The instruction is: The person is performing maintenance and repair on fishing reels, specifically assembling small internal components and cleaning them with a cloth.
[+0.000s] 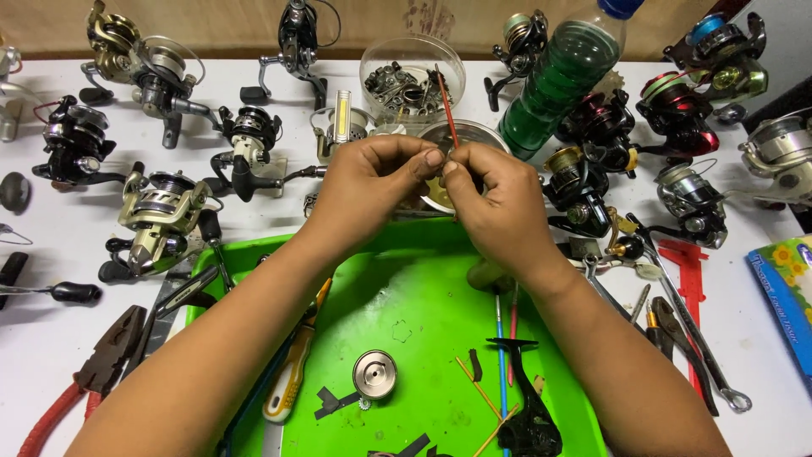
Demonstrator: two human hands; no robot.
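Both hands pinched together above green plastic tray (pixel 406 296): left hand (pixel 372 182) and right hand (pixel 495 199) grip small brass-coloured part (pixel 437 188), mostly hidden by fingertips. Right hand also holds thin red brush (pixel 447 114) upright. In tray: round metal spool (pixel 375 373), black reel body (pixel 529 406). Around: reels, pliers (pixel 101 360), green-tinted bottle (pixel 562 76) on white table (pixel 51 245).

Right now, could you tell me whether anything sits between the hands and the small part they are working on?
Nothing visible does: the left hand and right hand already pinch the small part and red brush.
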